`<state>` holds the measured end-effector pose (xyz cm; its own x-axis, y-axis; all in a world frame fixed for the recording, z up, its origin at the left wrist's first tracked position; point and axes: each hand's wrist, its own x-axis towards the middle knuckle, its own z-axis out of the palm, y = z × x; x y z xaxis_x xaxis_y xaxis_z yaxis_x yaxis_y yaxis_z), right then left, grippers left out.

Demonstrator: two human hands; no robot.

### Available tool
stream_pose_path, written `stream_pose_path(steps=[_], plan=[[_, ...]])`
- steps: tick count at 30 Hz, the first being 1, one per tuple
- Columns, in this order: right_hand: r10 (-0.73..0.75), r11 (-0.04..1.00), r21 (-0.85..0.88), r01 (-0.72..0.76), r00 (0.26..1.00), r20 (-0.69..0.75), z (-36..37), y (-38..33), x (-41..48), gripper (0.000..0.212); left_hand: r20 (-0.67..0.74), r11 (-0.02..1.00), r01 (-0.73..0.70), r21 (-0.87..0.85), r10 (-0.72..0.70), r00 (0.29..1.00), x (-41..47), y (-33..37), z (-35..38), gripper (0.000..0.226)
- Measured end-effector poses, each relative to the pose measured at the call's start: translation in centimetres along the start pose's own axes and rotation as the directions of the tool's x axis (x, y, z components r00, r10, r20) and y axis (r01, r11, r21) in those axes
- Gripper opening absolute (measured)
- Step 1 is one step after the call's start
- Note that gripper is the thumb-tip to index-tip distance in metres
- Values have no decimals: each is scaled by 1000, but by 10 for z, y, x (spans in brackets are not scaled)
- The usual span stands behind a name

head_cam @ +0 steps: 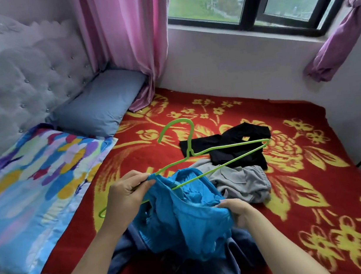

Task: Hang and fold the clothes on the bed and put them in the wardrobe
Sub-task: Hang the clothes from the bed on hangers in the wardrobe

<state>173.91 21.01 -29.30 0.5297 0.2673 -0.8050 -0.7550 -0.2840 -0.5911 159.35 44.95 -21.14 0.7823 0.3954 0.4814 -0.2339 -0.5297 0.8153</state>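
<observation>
Over the near bed (306, 189), the blue garment (190, 206) and green hanger (228, 147) are pinched together by the left grip (125, 193); its right edge is held by the right grip (238, 209), the hanger's bar stretching far-right

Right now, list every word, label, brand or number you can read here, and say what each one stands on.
None: no legible text anywhere in this view.
black garment: a small pale patch that may be a label, too small to read.
blue garment, green hanger, red blanket: no lettering shows, only a floral pattern on the blanket.
</observation>
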Motion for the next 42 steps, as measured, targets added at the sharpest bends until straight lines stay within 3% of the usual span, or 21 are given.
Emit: stream_pose_path(steps=[2,4,6,9,12,15,18,20,22,24,27,30,32,34,37,39,40,42], plan=[[-142,889,420,183,982,-126,-4,-5,-1,35,-13,1000,10,18,-10,1000,-1,-7,-5,23],[-208,700,602,384,916,-342,-13,-16,-8,39,-14,998,42,45,-42,999,-5,-16,-8,36],[-214,620,589,518,834,-508,-23,-28,-16,41,20,994,80,80,-82,996,-11,-23,-6,30],[-156,543,580,608,751,-641,-37,-45,-28,52,77,994,44,103,-52,996,-18,-29,2,18],[-102,505,606,614,740,-665,-46,-53,-31,70,109,999,7,35,-11,994,-17,-27,9,28],[-76,550,595,586,744,-663,-50,-50,-30,84,126,999,33,-37,-28,992,-14,-25,11,39],[-57,541,614,575,754,-655,-55,-49,-28,76,154,990,72,-123,-53,987,-11,-23,8,37],[-56,513,649,562,776,-628,-57,-50,-28,50,173,990,66,-125,-44,984,-10,-22,8,29],[-67,506,643,575,770,-635,-58,-51,-26,49,176,993,62,-105,-43,983,-8,-23,9,22],[-99,521,581,625,720,-687,-60,-51,-26,71,174,996,57,-76,-43,984,-7,-24,10,27],[-225,597,452,662,679,-699,-54,-53,-34,69,174,999,28,-22,-24,984,-6,-27,7,27],[-503,721,186,668,688,-523,-48,-57,-50,49,181,999,36,-33,-29,983,-2,-28,3,29],[-655,753,-179,634,691,-307,-41,-63,-61,40,172,996,60,-59,-49,984,2,-27,0,33],[-707,660,-460,594,699,-111,-32,-71,-70,35,156,993,90,-83,-76,985,8,-25,-3,37],[-696,495,-696,520,717,40,-25,-86,-84,42,132,990,99,-99,-86,988,18,-21,-8,40],[-692,226,-889,397,709,141,-27,-98,-96,41,122,995,71,-68,-62,991,29,-16,-17,42],[-682,108,-925,364,704,198,-27,-103,-101,37,130,998,51,-45,-45,991,36,-13,-23,43],[-695,22,-910,415,660,284,-25,-113,-112,27,174,1000,-6,19,3,985,54,-6,-39,45]])
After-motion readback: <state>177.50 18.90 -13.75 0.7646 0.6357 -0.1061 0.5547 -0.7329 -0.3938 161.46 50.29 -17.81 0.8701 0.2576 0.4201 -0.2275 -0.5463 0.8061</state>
